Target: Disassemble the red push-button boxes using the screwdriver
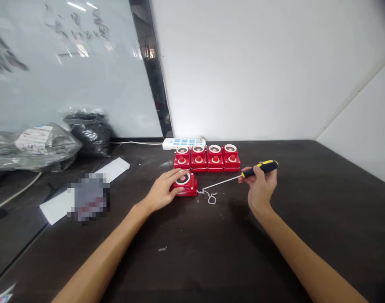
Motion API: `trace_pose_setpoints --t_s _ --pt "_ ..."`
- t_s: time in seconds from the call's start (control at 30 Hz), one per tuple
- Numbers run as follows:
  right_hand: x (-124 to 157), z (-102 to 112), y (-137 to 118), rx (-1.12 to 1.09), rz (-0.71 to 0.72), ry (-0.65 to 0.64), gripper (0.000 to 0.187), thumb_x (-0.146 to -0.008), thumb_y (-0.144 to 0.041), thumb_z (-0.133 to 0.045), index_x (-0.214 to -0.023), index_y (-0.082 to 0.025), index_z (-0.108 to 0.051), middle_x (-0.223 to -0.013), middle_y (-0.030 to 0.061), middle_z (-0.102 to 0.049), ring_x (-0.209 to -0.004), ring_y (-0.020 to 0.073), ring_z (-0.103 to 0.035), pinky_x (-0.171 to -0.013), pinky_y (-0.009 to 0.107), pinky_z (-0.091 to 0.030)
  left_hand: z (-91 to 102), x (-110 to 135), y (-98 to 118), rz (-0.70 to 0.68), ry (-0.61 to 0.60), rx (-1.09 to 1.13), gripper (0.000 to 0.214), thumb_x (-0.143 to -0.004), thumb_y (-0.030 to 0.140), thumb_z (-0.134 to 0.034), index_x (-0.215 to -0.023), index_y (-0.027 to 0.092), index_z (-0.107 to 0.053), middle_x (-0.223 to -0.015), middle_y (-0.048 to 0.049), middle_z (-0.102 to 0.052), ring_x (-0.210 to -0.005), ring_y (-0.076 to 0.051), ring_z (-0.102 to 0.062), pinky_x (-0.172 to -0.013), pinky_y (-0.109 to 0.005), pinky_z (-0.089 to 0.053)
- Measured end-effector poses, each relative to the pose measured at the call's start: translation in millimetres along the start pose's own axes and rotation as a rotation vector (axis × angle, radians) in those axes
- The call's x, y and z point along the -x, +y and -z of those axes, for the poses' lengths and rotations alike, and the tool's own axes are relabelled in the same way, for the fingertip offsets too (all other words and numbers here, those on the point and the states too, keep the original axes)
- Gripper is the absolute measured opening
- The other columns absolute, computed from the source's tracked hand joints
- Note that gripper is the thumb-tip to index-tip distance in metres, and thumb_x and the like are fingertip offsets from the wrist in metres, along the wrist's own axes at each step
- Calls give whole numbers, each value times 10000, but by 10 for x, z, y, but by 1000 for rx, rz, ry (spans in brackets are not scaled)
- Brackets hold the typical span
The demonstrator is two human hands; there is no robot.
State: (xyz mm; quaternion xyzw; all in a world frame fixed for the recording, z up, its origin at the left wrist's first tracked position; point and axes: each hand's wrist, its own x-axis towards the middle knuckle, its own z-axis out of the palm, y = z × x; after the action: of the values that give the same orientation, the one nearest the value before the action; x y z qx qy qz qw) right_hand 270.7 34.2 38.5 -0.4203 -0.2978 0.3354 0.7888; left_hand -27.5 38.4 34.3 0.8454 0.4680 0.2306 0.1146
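My left hand (165,188) grips a red button box (188,186) on the dark table (211,252), fingers wrapped over its top. My right hand (261,186) holds a screwdriver (242,174) by its black and yellow handle. The metal shaft slants down to the left, and its tip is at the box's right side. A small white wire (210,196) lies on the table just right of the box. Behind it stands a row of several more red button boxes (207,158).
A white power strip (183,142) lies against the back wall. White paper (113,169) and a blurred patch lie to the left. Plastic bags (37,145) of dark parts sit at the far left under a whiteboard. A white wall corner stands to the right.
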Motion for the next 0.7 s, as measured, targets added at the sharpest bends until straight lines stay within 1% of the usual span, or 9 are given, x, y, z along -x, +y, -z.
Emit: trace_pose_setpoints --t_s 0.1,0.2,0.33,0.47,0.57,0.7 --pt "-9 83 27 -4 -78 -12 448 -738 -296 -662 -1104 -257 -405 -681 -72 -658 -464 162 -652 -451 300 -564 -30 39 -41 -25 3 -28 481 -934 387 -520 -1397 257 -500 -1440 -81 -520 -1324 -272 -468 -1106 -472 -376" --pt "-45 105 17 7 -98 -26 549 -726 -288 -674 -1183 -266 -371 -676 -81 -653 -437 172 -648 -440 318 -570 -50 68 -88 -40 42 -57 465 -944 396 -510 -1392 275 -502 -1428 -81 -527 -1295 -274 -493 -1084 -460 -404" --pt "-89 96 -31 20 -62 -32 490 -726 -266 -679 -1116 -256 -383 -667 -77 -655 -424 173 -640 -415 314 -563 -66 72 -134 -126 64 -117 461 -955 385 -493 -1404 279 -484 -1416 -94 -528 -1283 -277 -498 -1069 -447 -419" --pt "-112 94 -88 15 -45 -45 446 -721 -267 -707 -1030 -256 -386 -668 -77 -657 -426 172 -642 -415 320 -572 -59 45 -100 -192 45 -176 523 -942 364 -514 -1452 299 -418 -1424 -95 -513 -1293 -289 -485 -1067 -452 -418" --pt "-107 114 -104 23 -49 -72 452 -708 -283 -730 -998 -253 -384 -672 -75 -662 -437 175 -651 -431 331 -584 -69 37 -47 -187 56 -182 531 -937 357 -528 -1453 318 -411 -1406 -86 -529 -1254 -284 -517 -1036 -443 -442" --pt "-92 165 -83 10 -84 -57 437 -709 -290 -716 -980 -250 -375 -667 -68 -669 -443 191 -664 -434 341 -586 -116 55 -26 -159 122 -147 483 -959 352 -497 -1435 294 -435 -1396 -97 -529 -1257 -273 -508 -1044 -438 -426"
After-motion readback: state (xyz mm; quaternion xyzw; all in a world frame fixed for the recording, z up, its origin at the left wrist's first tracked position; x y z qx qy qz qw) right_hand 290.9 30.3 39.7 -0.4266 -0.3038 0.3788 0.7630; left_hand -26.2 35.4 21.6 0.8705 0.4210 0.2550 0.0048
